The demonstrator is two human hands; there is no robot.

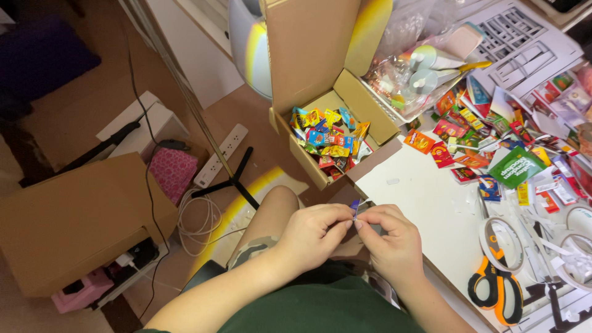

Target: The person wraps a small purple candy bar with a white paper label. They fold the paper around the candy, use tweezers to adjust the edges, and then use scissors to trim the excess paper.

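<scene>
You pinch a tiny blue packet (354, 208) tight between the fingertips of your left hand (314, 231) and right hand (391, 237), over your lap beside the white table (425, 197), so one slip could drop it to the floor.

We count two hands, our left hand (316, 233) and right hand (393, 242), one pair of orange-handled scissors (496, 290) on the desk (425, 203), one open cardboard box (320, 80) of many small wrappers beyond them, and one power strip (222, 155) left of that box.
</scene>
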